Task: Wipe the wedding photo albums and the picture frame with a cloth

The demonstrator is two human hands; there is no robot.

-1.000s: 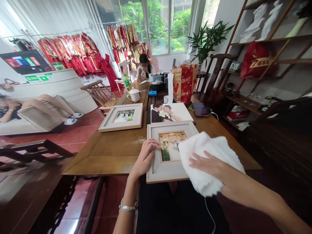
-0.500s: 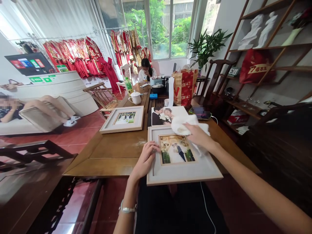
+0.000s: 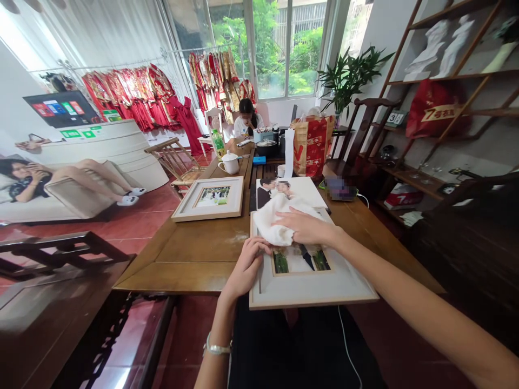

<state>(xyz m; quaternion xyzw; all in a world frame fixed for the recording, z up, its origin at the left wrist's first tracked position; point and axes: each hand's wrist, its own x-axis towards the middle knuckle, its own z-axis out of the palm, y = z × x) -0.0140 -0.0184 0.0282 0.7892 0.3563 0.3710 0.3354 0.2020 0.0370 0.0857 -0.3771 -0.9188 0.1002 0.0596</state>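
Observation:
A picture frame (image 3: 312,294) with a pale wood edge and white mat lies at the near side of the table, jutting over its front edge. My left hand (image 3: 248,266) grips its left side, fingertips curled over onto the mat. A crumpled white cloth (image 3: 271,219) covers the upper left of the frame and part of its wedding photo (image 3: 302,260). Pressed onto that cloth is my right hand (image 3: 310,226), its fingers pointing left. Just behind lies a loose print of a couple (image 3: 302,192), partly covered by the cloth.
Another framed photo (image 3: 211,199) lies to the left on the wooden table (image 3: 182,270). Farther back are a white lidded cup (image 3: 230,162), a green bottle (image 3: 218,145), a blue box (image 3: 259,160) and a red paper bag (image 3: 312,146). One person sits at the far end; another lies on a sofa.
My right hand has swept the white cloth leftward across the frame, from its upper right to its upper left, now hiding the photo's top. My left hand stays at the frame's left side.

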